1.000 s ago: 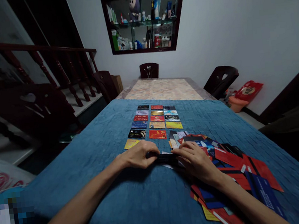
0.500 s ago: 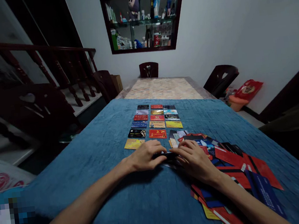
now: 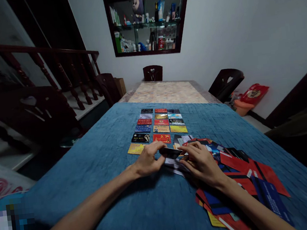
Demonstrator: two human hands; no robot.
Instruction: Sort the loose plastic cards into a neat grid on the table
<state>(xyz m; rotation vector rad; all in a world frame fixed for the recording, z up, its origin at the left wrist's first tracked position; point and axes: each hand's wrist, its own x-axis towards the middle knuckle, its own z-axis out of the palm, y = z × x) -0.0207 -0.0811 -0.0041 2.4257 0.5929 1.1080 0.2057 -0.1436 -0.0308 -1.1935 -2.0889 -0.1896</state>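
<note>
A dark card (image 3: 171,152) is tilted between my two hands, just above the cloth. My left hand (image 3: 150,160) pinches its left end between thumb and fingers. At the card's right end are the closed fingertips of my right hand (image 3: 201,162), gripping it. Pale cards (image 3: 175,166) lie below, partly hidden by my right hand. Beyond the hands, cards are laid in three columns, among them a yellow card (image 3: 136,148) and a red card (image 3: 161,138). My right wrist and forearm pass over a loose pile of cards (image 3: 236,161).
A blue cloth (image 3: 98,165) covers the near part of the table, whose patterned top (image 3: 167,91) shows at the far end. Dark chairs (image 3: 153,73) stand around it. A white plastic bag (image 3: 4,180) sits at the left, and a wall cabinet (image 3: 147,51) is ahead.
The dark card has risen slightly and tipped, so more of its face shows. My left hand first slid right along it, then shifted back a little left. More of the pale cards beneath is visible.
</note>
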